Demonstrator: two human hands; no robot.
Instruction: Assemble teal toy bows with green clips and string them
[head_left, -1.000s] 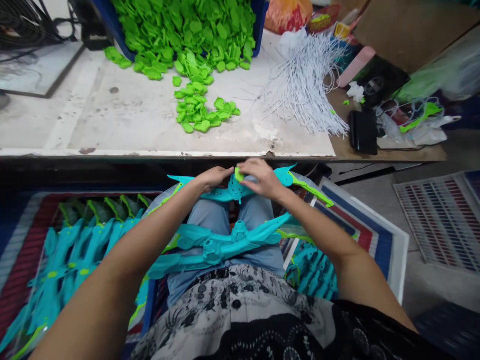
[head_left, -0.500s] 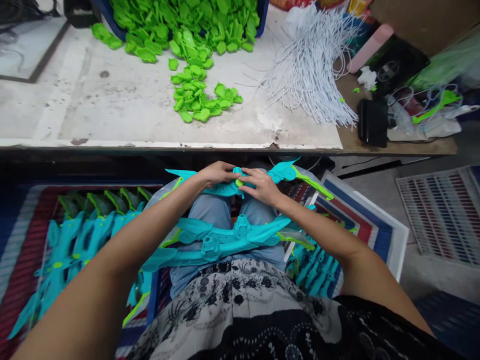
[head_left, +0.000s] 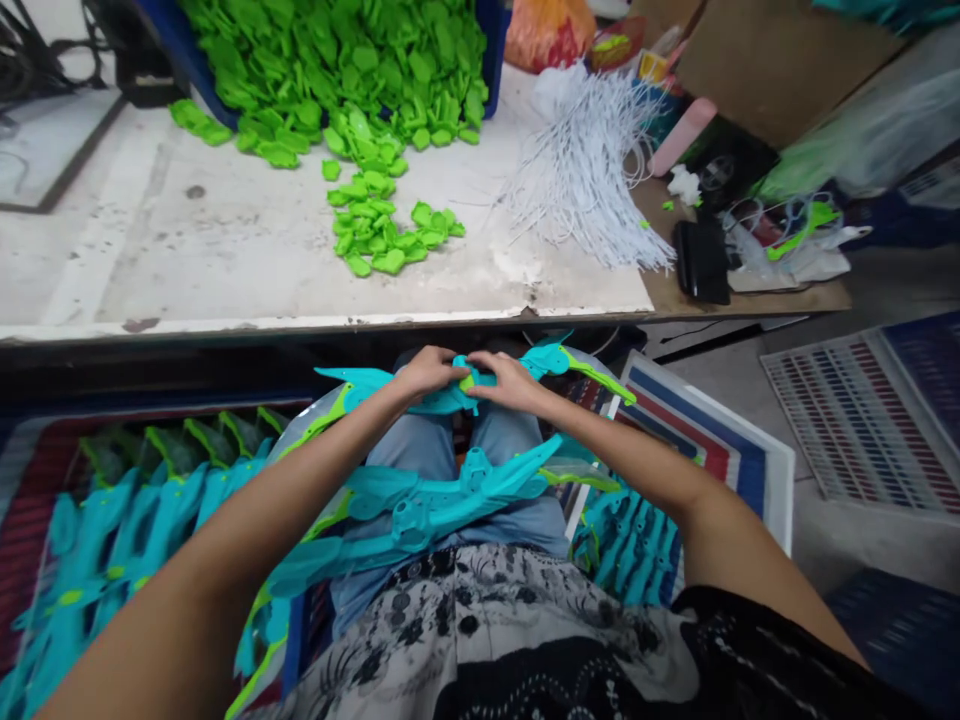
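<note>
Down at the lap: we grip a teal bow [head_left: 450, 398] in both hands, just below the counter's front edge and above our knees.
Left hand [head_left: 429, 368]: closed over the bow's middle from the left, knuckles up.
Right hand [head_left: 511, 382]: closed over the same middle from the right, its fingertips meeting those of the left hand.
Green piece [head_left: 466, 382]: a small lime part sits at the bow's centre between the fingertips; we cannot tell which hand pinches it.
Bow's limbs: they spread out past both hands, teal with lime edges.
Second bow [head_left: 442, 495]: lies across our thighs, nearer the body and apart from the hands.
Counter [head_left: 225, 260]: a worn white top stretches ahead of us.
Loose green pieces [head_left: 382, 230]: a small heap lies on the counter, trailing from a blue bin [head_left: 491, 40] piled with more of the same.
White cords [head_left: 585, 170]: a bundle fans out to the right of the heap.
Black object [head_left: 701, 262]: rests near the counter's right end.
Left stack [head_left: 135, 500]: more teal bows lie in rows beside our left arm.
Right stack [head_left: 630, 540]: teal bows sit under our right forearm.
</note>
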